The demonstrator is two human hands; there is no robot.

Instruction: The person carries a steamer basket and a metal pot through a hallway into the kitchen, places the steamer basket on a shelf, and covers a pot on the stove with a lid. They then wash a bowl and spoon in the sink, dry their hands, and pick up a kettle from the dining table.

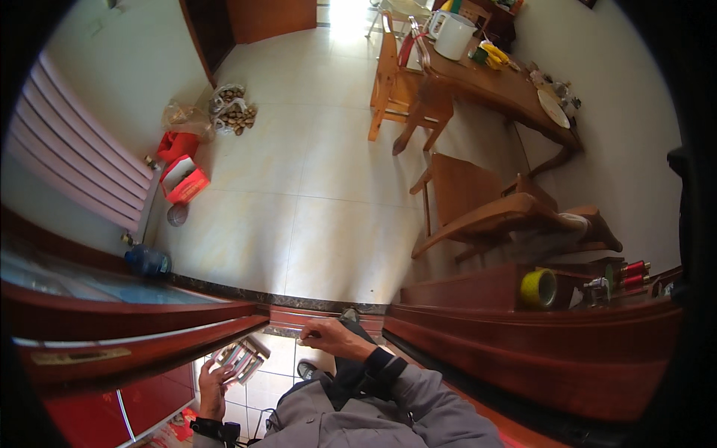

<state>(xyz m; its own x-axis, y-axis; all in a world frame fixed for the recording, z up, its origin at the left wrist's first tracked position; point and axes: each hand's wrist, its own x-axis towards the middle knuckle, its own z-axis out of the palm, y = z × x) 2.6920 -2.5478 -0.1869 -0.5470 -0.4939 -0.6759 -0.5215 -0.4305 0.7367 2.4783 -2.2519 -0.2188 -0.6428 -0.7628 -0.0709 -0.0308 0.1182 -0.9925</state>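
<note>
My left hand [212,386], low on the left, grips a striped, boxy item [242,359] in pale, pink and dark bands. Its exact kind is unclear. Thumb and fingers hold its near left side, above white floor tiles. My right hand [335,338] is over the doorway threshold [327,317], with its fingers curled toward the thumb. A tiny pale spot shows at those fingertips; I cannot tell whether it is a held object or a fingertip. One shoe [350,315] is at the threshold, the other shoe [306,369] on the tiles behind it.
A sliding door frame [140,341] stands left, a wooden ledge [459,305] with yellow tape [539,288] right. Beyond are wooden chairs [386,84], a table [493,84], a water bottle [148,260], a ball [177,215], a red box [185,182] and bagged potatoes [235,115].
</note>
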